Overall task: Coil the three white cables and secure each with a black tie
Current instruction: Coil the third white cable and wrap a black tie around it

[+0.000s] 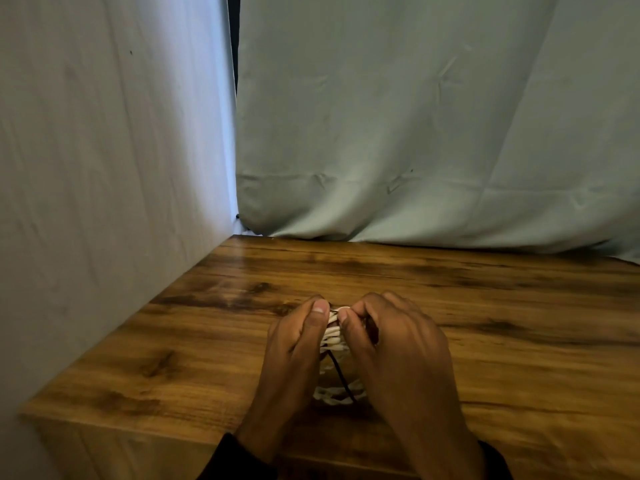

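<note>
A coiled white cable (333,336) is held upright between both hands above the wooden table (502,306). My left hand (294,348) pinches its left side with thumb and fingers. My right hand (391,341) pinches its right side near the top. A thin black tie (341,374) hangs down from the bundle between my hands, across the lower white loops (332,398) that rest near the table. The rest of the coil is hidden behind my hands. No other cable shows.
A pale cloth hangs along the left side (104,168) and across the back (415,133) of the table. The table's left edge (114,344) runs diagonally; its front edge lies near my dark sleeves (239,459).
</note>
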